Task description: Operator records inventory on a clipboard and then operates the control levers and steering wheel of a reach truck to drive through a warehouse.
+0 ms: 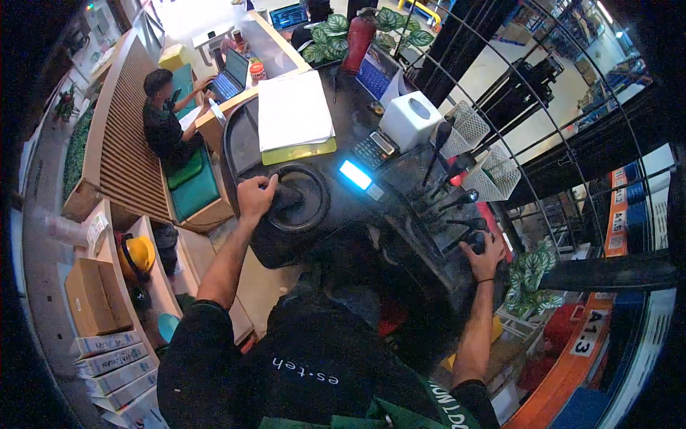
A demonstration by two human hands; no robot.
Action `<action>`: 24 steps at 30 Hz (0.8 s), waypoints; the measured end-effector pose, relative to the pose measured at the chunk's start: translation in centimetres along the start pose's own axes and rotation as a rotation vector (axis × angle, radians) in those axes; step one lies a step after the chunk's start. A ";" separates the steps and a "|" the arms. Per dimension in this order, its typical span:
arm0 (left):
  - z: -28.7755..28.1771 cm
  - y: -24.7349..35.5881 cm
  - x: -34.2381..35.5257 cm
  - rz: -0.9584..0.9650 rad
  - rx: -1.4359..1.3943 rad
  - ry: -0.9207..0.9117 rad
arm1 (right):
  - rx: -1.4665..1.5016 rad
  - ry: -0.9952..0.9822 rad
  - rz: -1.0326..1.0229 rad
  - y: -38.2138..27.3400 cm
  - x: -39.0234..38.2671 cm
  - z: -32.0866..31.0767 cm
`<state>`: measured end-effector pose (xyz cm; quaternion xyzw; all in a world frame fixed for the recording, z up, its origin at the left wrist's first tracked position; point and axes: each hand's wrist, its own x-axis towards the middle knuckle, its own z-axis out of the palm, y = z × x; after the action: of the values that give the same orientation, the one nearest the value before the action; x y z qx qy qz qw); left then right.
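My left hand (pixel 256 197) is closed on the left side of a black steering wheel (pixel 325 202). On the right of the dark console, my right hand (pixel 486 254) curls round a black control knob (pixel 473 242), partly hidden by the fingers. Just beyond it stand several black levers, one with a round-topped knob (pixel 468 196). A small lit display (pixel 356 174) glows between the wheel and the levers. Behind the wheel, a stack of white paper (pixel 294 111) lies on a yellow-green folder (pixel 300 151).
A calculator (pixel 373 149), white tissue box (pixel 411 120), wire baskets (pixel 496 171) and red fire extinguisher (pixel 359 41) sit about the console. A metal grille rises at right, beside orange racking (pixel 579 350). At left, a person (pixel 166 118) sits at a laptop beside shelving.
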<state>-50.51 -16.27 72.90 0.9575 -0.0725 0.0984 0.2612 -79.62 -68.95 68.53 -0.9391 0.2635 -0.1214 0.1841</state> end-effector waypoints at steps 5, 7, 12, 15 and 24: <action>0.9 1.3 -4.1 -0.029 -0.129 0.070 | -0.050 0.039 0.017 0.3 0.5 -0.4; 1.9 3.3 -8.2 0.018 -0.223 -0.077 | -0.063 0.039 0.023 0.1 0.3 -0.3; 9.8 7.9 -5.5 0.323 -0.142 -0.141 | -0.058 0.011 0.036 -1.3 0.2 1.0; 12.8 7.3 1.9 0.329 -0.023 -0.276 | -0.075 -0.006 0.044 -1.4 1.2 0.9; 6.7 3.6 8.4 -0.050 0.012 -0.006 | -0.077 0.104 0.052 0.0 1.9 1.9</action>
<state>-42.06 -23.52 70.87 0.9608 -0.0487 0.0892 0.2578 -77.45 -69.42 67.02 -0.9307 0.3015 -0.1551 0.1372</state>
